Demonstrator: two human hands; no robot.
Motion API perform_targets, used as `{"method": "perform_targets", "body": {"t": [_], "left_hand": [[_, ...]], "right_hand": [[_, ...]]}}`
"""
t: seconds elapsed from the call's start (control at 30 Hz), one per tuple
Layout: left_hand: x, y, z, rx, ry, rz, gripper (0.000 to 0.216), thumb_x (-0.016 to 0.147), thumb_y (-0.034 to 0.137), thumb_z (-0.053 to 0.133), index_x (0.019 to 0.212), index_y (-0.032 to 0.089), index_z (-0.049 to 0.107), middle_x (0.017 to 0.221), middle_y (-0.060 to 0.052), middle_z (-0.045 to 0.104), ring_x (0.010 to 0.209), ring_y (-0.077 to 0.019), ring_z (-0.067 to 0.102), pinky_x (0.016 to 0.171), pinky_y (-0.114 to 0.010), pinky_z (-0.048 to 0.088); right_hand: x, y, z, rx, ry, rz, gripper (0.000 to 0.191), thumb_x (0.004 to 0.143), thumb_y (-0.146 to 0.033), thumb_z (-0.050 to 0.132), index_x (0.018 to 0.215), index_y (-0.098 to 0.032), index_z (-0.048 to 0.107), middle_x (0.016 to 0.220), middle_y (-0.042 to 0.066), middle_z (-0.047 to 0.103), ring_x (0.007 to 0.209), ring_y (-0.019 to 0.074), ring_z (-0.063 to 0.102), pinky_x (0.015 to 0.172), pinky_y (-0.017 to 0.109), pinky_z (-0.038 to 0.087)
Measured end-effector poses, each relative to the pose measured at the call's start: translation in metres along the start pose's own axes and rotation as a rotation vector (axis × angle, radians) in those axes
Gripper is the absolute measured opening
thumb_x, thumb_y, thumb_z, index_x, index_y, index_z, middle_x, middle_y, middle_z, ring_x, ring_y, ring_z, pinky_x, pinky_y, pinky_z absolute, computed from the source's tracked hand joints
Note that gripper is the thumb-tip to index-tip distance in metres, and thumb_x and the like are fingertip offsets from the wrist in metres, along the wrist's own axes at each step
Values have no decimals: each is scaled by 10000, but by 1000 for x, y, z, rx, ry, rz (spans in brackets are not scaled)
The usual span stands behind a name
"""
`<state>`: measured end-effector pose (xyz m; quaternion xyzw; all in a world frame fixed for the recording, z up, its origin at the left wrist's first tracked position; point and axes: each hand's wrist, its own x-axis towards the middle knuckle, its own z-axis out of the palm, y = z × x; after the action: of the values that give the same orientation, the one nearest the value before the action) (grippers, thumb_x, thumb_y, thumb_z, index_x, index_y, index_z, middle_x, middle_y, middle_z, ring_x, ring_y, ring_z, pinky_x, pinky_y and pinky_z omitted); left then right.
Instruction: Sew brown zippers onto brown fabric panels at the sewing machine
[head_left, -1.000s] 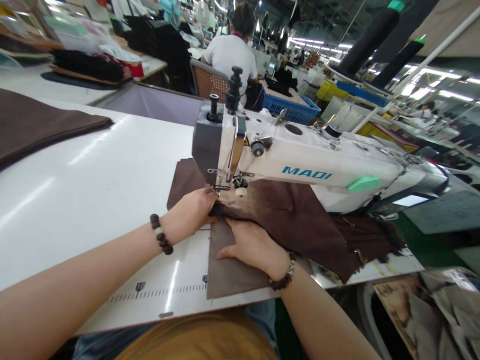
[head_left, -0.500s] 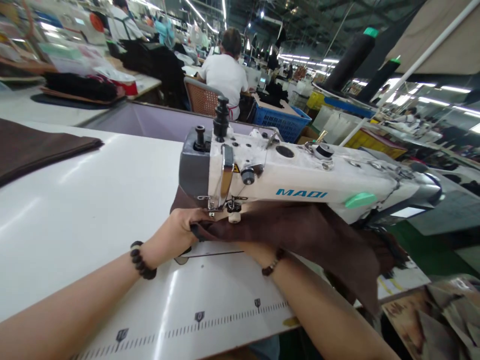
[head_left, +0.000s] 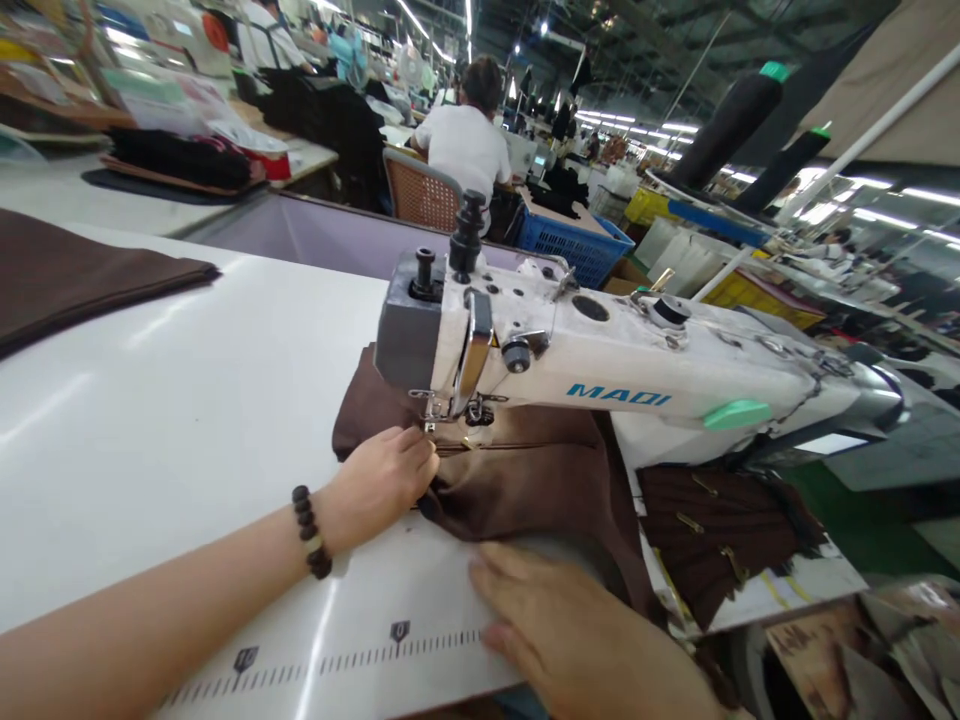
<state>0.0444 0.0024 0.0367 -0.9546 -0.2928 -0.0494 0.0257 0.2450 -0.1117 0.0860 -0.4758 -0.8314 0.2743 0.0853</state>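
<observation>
Head view: the brown cloth [head_left: 525, 480] is seen under the needle end of the white sewing machine [head_left: 600, 370], near the middle. The left hand [head_left: 386, 478] is pinching the cloth's bunched edge, just at 7 o'clock from the needle. The right hand [head_left: 577, 640] is laid flat with fingers spread on the white table [head_left: 187, 380], at 5 o'clock, touching the cloth's near edge. Fingers could be pricked — they are very close to the needle. The cloth could be sewn crooked if bunched. More brown cloth [head_left: 82, 275] is stacked at 10 o'clock. A seated person [head_left: 466, 150] is seen at 12 o'clock, beside a blue basket [head_left: 574, 245].
</observation>
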Motion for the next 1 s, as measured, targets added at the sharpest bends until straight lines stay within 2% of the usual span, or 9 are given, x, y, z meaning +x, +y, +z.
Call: {"method": "perform_targets", "body": {"t": [0.1,0.17,0.23,0.3,0.43,0.63,0.77,0.87,1.0], "left_hand": [[0,5,-8,-1,-39,-24,127,843,39,548,789,125,625,815,-85,656,813,-235,602,725,-342,488],[-7,5,-18,-51,-78,-34,100,810,168,664,894,121,637,891,-98,671,857,-250,613,756,-350,489],[-16,2,-28,-182,-127,-16,455,733,417,751,1053,122,620,1019,-122,671,946,-272,618,829,-359,484],[-23,-4,-35,-346,-161,2,598,748,571,681,1151,139,592,1118,-130,659,1025,-268,616,895,-346,466],[-24,-14,-41,-493,-154,-75,359,960,438,405,1077,191,637,1064,-78,694,957,-205,659,865,-292,475],[-13,-27,-47,-647,-294,-40,408,1001,407,301,987,215,661,977,-21,706,954,-164,659,834,-236,478],[-12,-14,-31,-367,-149,-155,256,932,351,523,1023,150,654,1046,-85,659,946,-215,641,877,-311,481],[-17,0,-9,-80,-64,-223,379,837,358,660,1084,72,625,1050,-148,616,931,-279,604,837,-395,501],[-22,4,9,-20,17,-155,456,822,373,671,1123,41,590,1035,-143,606,967,-275,576,890,-397,488]], "right_hand": [[17,-4,-5,156,156,-10,237,941,-212,471,1095,-190,650,1060,27,673,994,141,621,904,221,483],[41,2,1,12,339,99,304,931,-186,472,1200,-112,594,1168,97,625,1093,195,571,982,310,453],[63,10,13,-183,308,155,418,912,-216,529,1301,-63,512,1320,162,522,1223,267,478,1054,421,395],[75,18,24,-304,202,155,497,909,-260,551,1354,-59,454,1412,178,429,1304,307,391,1091,517,328],[74,26,29,-321,148,126,438,946,-246,480,1362,-118,436,1444,133,404,1342,274,352,1097,617,253],[69,36,28,-260,173,88,448,947,-259,475,1378,-155,411,1470,114,367,1374,246,302,1116,613,207],[70,41,29,-237,160,81,473,945,-301,489,1394,-183,402,1469,112,368,1376,254,301,1106,631,199],[71,43,25,-209,148,70,445,947,-296,485,1378,-198,431,1459,116,383,1374,245,310,1110,624,191],[73,45,22,-187,164,55,421,948,-308,489,1356,-209,460,1443,116,406,1371,236,318,1115,617,178]]}}
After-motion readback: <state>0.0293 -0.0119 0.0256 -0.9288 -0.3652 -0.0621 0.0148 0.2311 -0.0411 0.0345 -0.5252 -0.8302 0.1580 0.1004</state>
